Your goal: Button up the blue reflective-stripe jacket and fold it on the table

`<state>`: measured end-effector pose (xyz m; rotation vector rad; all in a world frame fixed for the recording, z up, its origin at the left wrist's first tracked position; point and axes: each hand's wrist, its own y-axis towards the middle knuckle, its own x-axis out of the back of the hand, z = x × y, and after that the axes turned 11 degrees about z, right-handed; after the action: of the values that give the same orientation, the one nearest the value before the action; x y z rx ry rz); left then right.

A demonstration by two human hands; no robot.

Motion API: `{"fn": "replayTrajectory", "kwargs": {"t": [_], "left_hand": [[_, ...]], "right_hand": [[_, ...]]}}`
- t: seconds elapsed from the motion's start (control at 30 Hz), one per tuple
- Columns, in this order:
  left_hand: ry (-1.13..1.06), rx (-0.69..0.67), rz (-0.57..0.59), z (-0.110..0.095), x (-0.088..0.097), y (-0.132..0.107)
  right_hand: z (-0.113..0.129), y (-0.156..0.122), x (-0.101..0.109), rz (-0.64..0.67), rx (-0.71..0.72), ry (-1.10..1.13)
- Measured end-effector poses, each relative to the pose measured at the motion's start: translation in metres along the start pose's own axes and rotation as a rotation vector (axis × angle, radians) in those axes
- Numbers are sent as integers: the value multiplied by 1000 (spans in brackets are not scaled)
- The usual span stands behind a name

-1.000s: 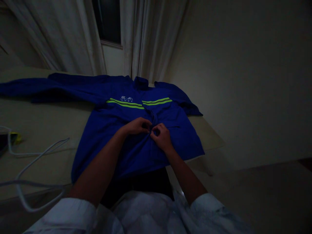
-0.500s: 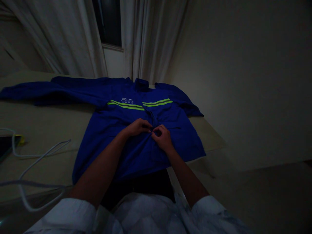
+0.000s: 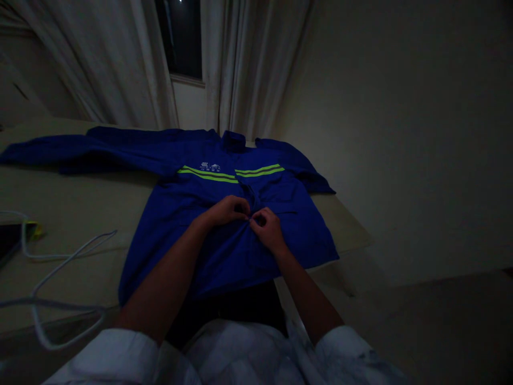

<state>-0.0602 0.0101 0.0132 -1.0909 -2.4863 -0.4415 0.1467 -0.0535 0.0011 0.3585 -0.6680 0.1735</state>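
A blue work jacket (image 3: 168,214) with two yellow-green reflective stripes and a small white logo lies spread face up on a pale table (image 3: 72,208), one sleeve stretched out to the left. My left hand (image 3: 225,210) and my right hand (image 3: 267,229) meet at the jacket's front opening, a little below the stripes. Both are closed in a pinch on the cloth of the front edges, fingertips almost touching each other. What lies between the fingertips is too dark and small to make out.
A white cable (image 3: 52,267) loops over the table's left side, near a dark flat object with a yellow-green corner (image 3: 16,238) at the left edge. Light curtains (image 3: 120,59) and a dark window (image 3: 182,35) stand behind. The table's right edge drops off beside a bare wall.
Both hands stay pinched at the same spot on the jacket front. The view has shifted slightly, so everything sits a little lower in the picture.
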Motion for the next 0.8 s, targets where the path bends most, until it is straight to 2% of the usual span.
{"fn": "replayTrajectory", "kwargs": {"t": [0.27, 0.5, 0.6, 0.7, 0.8], "left_hand": [[349, -53, 36, -6, 2, -2], [423, -25, 45, -7, 0, -4], [475, -66, -33, -15, -1, -3], [476, -126, -207, -47, -4, -2], [336, -239, -233, -107, -17, -14]], "right_hand": [[-3, 0, -2, -6, 3, 7], [-3, 0, -2, 3, 13, -7], [-4, 1, -2, -9, 19, -16], [-8, 2, -3, 4, 39, -26], [-12, 3, -6, 21, 48, -65]]}}
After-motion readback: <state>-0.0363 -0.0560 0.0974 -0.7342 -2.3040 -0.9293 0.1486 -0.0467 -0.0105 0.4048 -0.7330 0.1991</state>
